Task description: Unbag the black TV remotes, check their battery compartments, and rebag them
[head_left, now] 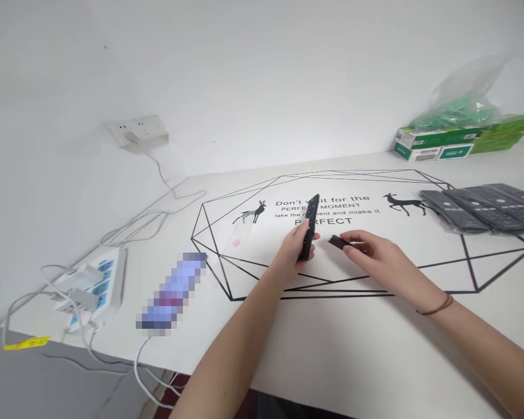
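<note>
Head view: left hand (294, 244) wrapped around black remote control (313, 213); right hand (373, 251) pinching small black piece (337, 241) nearby, apart from remote.

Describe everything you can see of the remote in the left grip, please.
The remote is long, slim, black and apparently plastic, with small buttons, labels unreadable. It slants, far end leaning right, hiding part of the printed words on the table. The left grip holds its nearer half; nothing else visibly touches it.
</note>
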`<state>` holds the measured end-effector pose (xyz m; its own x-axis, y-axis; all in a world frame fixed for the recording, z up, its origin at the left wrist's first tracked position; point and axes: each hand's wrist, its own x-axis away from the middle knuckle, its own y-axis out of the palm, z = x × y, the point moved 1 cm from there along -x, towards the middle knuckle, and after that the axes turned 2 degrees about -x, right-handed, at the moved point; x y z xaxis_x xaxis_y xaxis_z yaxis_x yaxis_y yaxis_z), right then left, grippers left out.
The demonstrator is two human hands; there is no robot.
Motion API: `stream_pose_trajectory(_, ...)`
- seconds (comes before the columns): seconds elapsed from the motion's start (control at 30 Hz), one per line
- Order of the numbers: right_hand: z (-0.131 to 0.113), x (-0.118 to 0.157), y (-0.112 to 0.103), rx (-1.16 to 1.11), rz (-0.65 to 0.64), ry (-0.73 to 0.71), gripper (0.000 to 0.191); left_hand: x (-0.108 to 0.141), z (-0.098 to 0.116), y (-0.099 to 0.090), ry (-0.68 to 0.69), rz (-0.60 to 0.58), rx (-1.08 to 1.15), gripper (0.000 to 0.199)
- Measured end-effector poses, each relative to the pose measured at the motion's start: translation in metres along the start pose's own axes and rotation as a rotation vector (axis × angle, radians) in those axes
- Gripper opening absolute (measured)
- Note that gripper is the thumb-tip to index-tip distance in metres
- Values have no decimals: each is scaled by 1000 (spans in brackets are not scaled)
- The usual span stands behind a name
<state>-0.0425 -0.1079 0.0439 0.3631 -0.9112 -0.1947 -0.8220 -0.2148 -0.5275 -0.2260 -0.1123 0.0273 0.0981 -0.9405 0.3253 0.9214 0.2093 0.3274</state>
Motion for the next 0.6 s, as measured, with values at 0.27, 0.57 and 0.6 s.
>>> stream_pose_trajectory(0.27, -6, -5, 3, -516, 29, 236, 28, 12, 4, 14, -54, -169, 376, 22)
stream_pose_trajectory(0.57, -15, 8, 11, -262, 128, -91, 22, 13, 0, 18, 62, -159, 219, 39)
stream_pose_trajectory(0.6, -15, 9, 12, -193, 140, -155, 23, 15, 1, 18, 90, -183, 217, 38)
